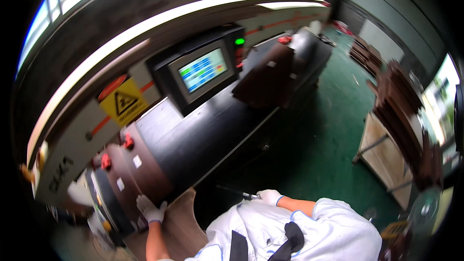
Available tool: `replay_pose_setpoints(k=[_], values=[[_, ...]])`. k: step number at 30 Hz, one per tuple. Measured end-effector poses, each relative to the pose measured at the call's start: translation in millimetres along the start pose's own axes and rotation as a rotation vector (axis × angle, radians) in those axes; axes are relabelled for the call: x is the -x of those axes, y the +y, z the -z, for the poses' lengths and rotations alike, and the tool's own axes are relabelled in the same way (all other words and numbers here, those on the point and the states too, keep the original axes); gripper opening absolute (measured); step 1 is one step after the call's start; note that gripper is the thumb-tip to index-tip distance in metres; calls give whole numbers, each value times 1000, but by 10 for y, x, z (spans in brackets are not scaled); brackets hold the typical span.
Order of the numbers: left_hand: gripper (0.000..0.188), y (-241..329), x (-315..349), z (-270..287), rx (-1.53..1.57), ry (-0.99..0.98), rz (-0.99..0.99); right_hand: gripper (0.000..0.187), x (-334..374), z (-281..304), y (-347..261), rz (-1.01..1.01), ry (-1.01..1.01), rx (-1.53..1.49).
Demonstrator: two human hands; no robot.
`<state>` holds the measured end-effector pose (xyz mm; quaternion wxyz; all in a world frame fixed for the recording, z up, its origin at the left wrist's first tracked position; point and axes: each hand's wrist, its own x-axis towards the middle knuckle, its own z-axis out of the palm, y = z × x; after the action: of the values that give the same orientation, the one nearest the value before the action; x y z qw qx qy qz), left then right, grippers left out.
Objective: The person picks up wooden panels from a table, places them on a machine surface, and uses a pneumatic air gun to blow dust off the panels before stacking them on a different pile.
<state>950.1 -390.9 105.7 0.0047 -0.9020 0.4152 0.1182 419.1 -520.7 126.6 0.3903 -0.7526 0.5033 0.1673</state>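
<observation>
My left hand, in a white glove, lies with fingers spread on a brown sheet wrapped over the near end of a long black cylinder. Two red clamps and small white labels sit on that sheet. Another brown panel hangs or lies beside my left forearm, below the cylinder. Close to my body, my gloved right hand is closed round the end of a thin rod-like tool that points left; its exact kind is unclear. Farther along the cylinder rests a second brown sheet.
Behind the cylinder stands a control panel with a lit touch screen, a green light and a yellow warning sign. On the right, stacked brown sheets rest on a wooden-topped stand above the green floor.
</observation>
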Motion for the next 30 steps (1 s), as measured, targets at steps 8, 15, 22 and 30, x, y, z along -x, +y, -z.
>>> replay_pose_setpoints(k=[8, 15, 22, 30], values=[[125, -19, -352, -22, -45, 224, -322, 54, 342, -806, 422, -119, 91, -173], [120, 9, -308, 50, -25, 219, -350, 54, 411, -1168, 538, -213, 130, -294], [112, -140, -516, -160, 3, 251, -444, 42, 225, -1253, 590, -108, 103, -127], [115, 9, -400, 36, -194, 203, -421, 31, 287, -1252, 593, -73, 187, -47]])
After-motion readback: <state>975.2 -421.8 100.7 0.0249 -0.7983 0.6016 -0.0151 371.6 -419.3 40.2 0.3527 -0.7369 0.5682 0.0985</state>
